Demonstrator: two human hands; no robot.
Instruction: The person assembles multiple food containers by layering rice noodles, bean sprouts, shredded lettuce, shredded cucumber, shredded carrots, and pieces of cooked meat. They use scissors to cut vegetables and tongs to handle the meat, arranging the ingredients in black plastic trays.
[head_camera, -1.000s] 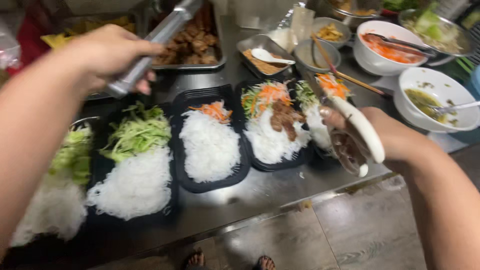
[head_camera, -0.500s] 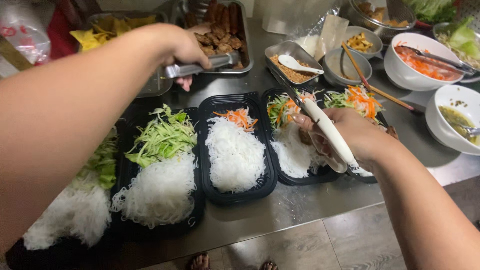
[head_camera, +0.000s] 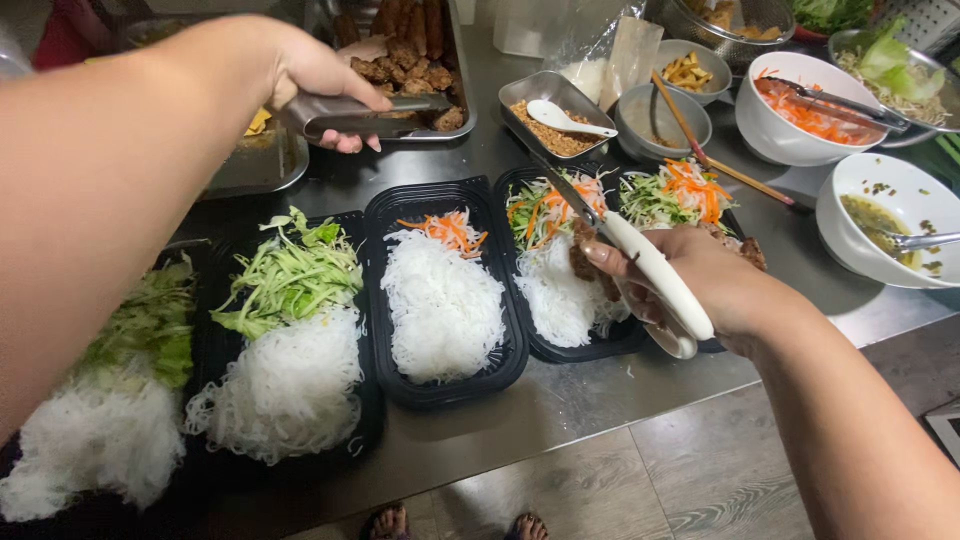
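Observation:
My left hand (head_camera: 318, 82) grips metal tongs (head_camera: 390, 110) whose tips reach into a steel tray of grilled meat (head_camera: 425, 45) at the back. My right hand (head_camera: 705, 285) holds white-handled scissors (head_camera: 640, 265), blades pointing over a black container (head_camera: 560, 270) of white noodles, shredded carrot and meat pieces. A row of black meal containers with rice noodles stretches along the steel counter: one with carrot (head_camera: 443, 290), one with green shreds (head_camera: 290, 340), one with lettuce (head_camera: 110, 400).
Behind the row stand a small tray of crushed nuts with a white spoon (head_camera: 555, 115), a grey bowl with chopsticks (head_camera: 665, 120), a white bowl of pickled carrot (head_camera: 815, 110), and a sauce bowl (head_camera: 890, 230). Wood-look floor lies beyond the counter edge.
My left hand has carried the tongs into the meat tray. My right hand with the scissors has stayed over the noodle container. The view has shifted a little.

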